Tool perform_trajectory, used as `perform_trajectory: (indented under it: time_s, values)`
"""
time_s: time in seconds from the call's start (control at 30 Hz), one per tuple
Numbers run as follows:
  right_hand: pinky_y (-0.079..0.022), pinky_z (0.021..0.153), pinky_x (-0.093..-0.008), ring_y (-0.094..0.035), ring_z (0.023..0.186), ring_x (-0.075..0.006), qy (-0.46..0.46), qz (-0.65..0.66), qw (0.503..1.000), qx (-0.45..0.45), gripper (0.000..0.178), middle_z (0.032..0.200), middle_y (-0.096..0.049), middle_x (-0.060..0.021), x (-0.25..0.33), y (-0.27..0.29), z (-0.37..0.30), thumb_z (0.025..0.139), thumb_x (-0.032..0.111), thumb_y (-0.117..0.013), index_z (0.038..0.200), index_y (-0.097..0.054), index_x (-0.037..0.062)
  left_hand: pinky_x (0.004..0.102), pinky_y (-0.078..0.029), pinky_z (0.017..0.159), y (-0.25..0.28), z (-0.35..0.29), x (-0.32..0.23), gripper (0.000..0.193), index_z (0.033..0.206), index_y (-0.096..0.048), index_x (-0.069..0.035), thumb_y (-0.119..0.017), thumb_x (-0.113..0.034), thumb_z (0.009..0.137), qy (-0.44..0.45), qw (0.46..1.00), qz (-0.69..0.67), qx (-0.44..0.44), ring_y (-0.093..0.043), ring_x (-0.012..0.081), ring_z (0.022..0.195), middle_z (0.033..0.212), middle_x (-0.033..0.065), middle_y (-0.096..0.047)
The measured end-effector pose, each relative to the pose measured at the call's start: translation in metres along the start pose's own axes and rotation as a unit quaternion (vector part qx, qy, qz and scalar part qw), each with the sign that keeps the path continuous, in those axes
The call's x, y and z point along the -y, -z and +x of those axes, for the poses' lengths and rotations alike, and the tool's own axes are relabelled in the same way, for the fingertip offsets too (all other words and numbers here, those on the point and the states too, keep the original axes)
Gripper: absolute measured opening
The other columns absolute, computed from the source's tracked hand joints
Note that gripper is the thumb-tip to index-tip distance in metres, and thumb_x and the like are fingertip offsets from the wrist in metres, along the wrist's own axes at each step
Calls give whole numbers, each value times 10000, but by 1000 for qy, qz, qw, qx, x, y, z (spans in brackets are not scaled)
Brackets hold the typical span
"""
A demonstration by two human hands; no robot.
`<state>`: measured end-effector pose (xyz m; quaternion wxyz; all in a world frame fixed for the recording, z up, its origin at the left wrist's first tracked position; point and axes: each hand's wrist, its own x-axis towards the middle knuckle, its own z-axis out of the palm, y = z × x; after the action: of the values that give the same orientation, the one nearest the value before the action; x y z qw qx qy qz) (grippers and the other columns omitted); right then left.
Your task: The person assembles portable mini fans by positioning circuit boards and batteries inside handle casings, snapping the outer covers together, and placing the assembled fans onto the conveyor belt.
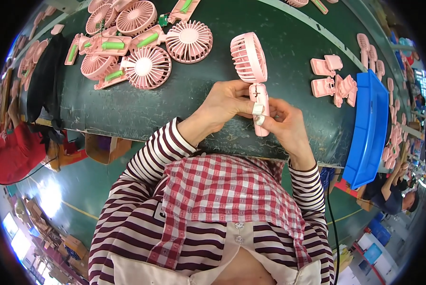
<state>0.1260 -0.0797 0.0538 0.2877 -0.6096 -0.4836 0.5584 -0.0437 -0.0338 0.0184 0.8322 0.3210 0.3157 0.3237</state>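
A pink handheld fan (251,57) stands upright between my two hands, its round caged head above and its handle below. My left hand (228,105) grips the upper part of the handle from the left, thumb pressed across its front. From the right, my right hand (284,122) closes round the lower handle, the thumb lying just below the left one. Both thumbs have white wraps near their tips. Dark marks show on the handle near the neck. The backs of the fingers behind the handle are partly hidden.
On the green worktable (198,85), several pink fan parts (148,66) with green cells lie piled at the upper left. Small pink plastic pieces (334,80) sit at the right, beside a blue tray (367,128). Other people work at both sides, one wearing red (15,154).
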Motion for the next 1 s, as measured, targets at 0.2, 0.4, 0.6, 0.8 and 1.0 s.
perform_trajectory:
  time_s: [0.2,0.4,0.6,0.8,1.0]
  values:
    - [-482,697,-255,-584,768,-119,19,40,999,12,404,871,-623,-74,-6,4,-1,751,85,-684,1099,-546,-67,314,-508,809,2,0,-2,447,1142,-514,50,-677,-11,730,0,1000,-6,13,-596,184,924,1027,111,-599]
    - [-474,652,-228,-578,734,-107,24,25,999,-15,401,856,-619,-66,-1,-3,-6,747,69,-677,1100,-549,-70,320,-539,755,4,1,-1,374,1120,-519,53,-637,1,769,-1,1000,-7,23,-611,192,878,993,119,-598]
    - [-468,610,-222,-563,696,-96,-20,-6,998,-65,401,830,-611,-63,6,-6,-10,750,62,-667,1106,-546,-76,349,-501,834,6,-6,-4,400,1180,-474,35,-604,-92,823,43,997,-52,32,-588,204,958,1070,120,-572]
    - [-440,490,-198,-542,639,-85,16,-34,990,-138,416,811,-599,-67,8,-4,-13,739,75,-683,1106,-550,-69,362,-511,801,10,-21,-11,302,1136,-508,42,-516,-100,869,49,992,-112,-13,-608,219,924,1029,126,-593]
    - [-464,484,-209,-554,645,-92,13,-54,989,-138,426,796,-593,-72,9,-8,-11,729,95,-696,1101,-557,-60,327,-536,709,4,-23,-12,241,1051,-560,46,-520,-98,862,53,993,-10,-105,-627,184,826,956,112,-615]
